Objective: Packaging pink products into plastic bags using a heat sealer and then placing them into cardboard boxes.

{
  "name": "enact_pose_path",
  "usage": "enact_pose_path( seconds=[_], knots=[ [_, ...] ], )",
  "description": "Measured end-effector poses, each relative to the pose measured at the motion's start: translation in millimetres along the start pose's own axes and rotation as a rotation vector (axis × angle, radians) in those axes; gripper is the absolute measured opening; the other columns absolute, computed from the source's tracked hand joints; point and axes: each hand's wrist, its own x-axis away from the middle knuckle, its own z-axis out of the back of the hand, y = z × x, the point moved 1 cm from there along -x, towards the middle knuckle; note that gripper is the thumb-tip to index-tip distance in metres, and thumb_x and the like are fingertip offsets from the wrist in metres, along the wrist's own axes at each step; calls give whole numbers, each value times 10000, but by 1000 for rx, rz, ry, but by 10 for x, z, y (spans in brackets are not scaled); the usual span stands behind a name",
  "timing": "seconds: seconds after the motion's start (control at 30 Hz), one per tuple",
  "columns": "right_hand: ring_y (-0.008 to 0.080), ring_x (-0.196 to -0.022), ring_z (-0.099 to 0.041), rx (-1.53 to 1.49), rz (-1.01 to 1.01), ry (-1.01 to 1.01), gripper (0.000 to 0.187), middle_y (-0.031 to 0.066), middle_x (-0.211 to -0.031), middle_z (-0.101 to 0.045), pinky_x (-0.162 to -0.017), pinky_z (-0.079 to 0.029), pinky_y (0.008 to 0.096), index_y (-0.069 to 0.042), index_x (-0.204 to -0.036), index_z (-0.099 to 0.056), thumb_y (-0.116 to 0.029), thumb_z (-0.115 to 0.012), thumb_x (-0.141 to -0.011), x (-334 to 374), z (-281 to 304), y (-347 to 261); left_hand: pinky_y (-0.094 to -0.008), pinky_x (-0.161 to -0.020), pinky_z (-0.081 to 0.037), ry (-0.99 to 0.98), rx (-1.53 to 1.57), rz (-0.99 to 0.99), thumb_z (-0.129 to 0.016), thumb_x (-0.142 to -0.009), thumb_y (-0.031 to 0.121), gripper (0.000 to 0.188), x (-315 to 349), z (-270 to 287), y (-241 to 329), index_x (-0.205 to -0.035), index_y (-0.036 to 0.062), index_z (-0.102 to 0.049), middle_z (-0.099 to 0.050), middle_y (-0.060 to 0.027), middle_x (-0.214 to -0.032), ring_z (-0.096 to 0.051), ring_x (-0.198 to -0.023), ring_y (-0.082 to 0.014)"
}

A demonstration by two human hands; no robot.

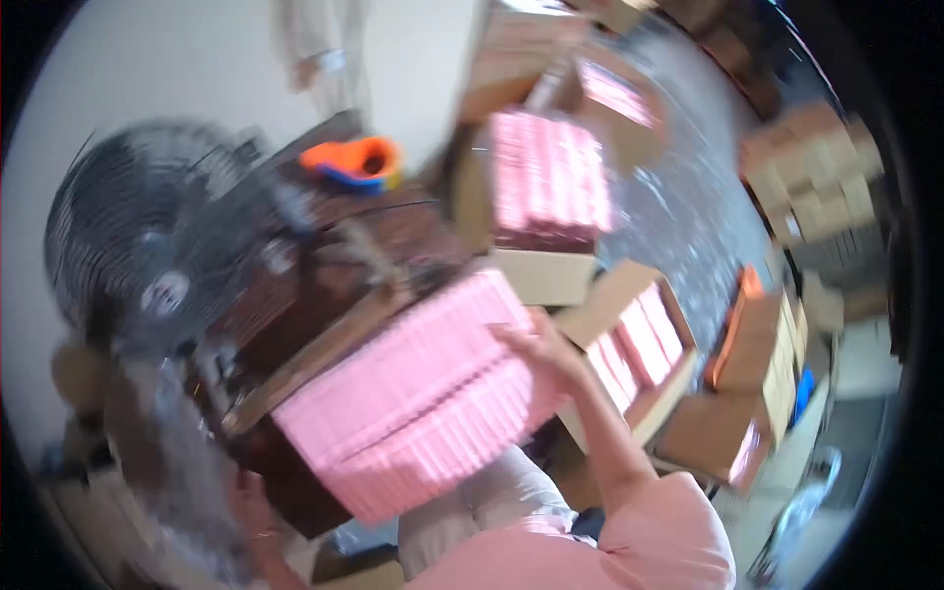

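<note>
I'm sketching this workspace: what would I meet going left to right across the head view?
Black fan → large pink stack → open carton of pink packs → piled brown cartons.

The long block of thin, pink, rectangular pieces point(393, 379), at the near edge of the dark reddish-brown, wood-like table point(270, 324), showed a matt, finely ridged surface. The straight, light-brown strip point(307, 364) resembled bare wood. Toward the table's far edge, the bright orange, rounded holder point(324, 157) appeared to be smooth plastic. The open, tan, rectangular box point(546, 280) was matt cardboard; the crumpled, clear plastic sheeting point(678, 261) was glossy.
</note>
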Motion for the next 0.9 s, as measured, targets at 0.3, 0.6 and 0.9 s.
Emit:
enact_pose_path(
  seconds=[0.3, 0.6, 0.9],
  knots=[
    [235, -1107, -526, 262, 281, 235, 910, 138, -1297, -484, -927, -446, 388, -46, -1423, -297, -295, -792, -700, 1451, 974, 1114, -369, -947, -448, -747, 620, -8, -524, -927, 320, 598, 545, -1511, 1591, -1381, -13, -322, -463, -154, -1305, -513, -1140, -255],
    [158, -1038, -567, -454, 106, 949, 723, 89, -1195, -573, -899, -464, 293, -34, -1381, -362, -131, -720, -760, 3501, 3190, 2199, -317, -908, -449, -1324, 141, -223, -641, -849, 177, 515, 2707, -4366, 3476, -1290, -7, -450, -592, -111, -1137, -572, -1028, -179],
    [333, -896, -617, -58, -50, 1394, 347, 186, -1007, -635, -820, -483, 372, -11, -1084, -620, -201, -642, -794, 3242, 4143, 4208, -428, -956, -413, -1063, -483, -1551, -669, -801, 167, 492, 4639, -6342, 3014, -1237, 38, -480, -486, -212, -1264, -474, -1175, -356]
  ],
)
